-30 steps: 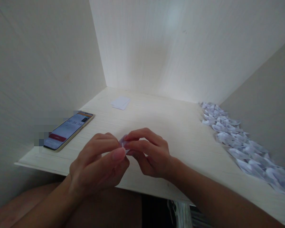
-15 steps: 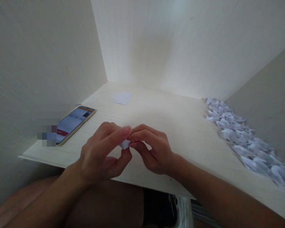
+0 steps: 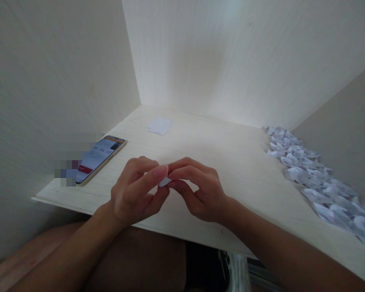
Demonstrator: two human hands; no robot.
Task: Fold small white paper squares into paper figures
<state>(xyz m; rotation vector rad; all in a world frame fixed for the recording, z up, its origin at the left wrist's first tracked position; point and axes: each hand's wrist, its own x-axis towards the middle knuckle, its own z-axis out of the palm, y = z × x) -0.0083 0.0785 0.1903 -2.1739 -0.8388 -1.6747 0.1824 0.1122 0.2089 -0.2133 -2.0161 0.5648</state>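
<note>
A small folded piece of white paper (image 3: 164,181) is pinched between my two hands above the front part of the table. My left hand (image 3: 140,188) grips it from the left with thumb and fingers. From the right, my right hand (image 3: 199,186) pinches its edge between thumb and fingertips. Most of the paper is hidden behind the fingers, so its full shape cannot be made out.
A phone (image 3: 101,158) showing a running timer lies at the left. Several flat white paper sheets (image 3: 159,125) rest toward the back of the pale table (image 3: 225,150). Along the right wall stretches a long row of folded white paper pieces (image 3: 307,170). Walls enclose the table's back and sides.
The fingers of my left hand have drawn in closer around the paper, and less of it shows. The whole view has shifted slightly, and the phone's timer has advanced.
</note>
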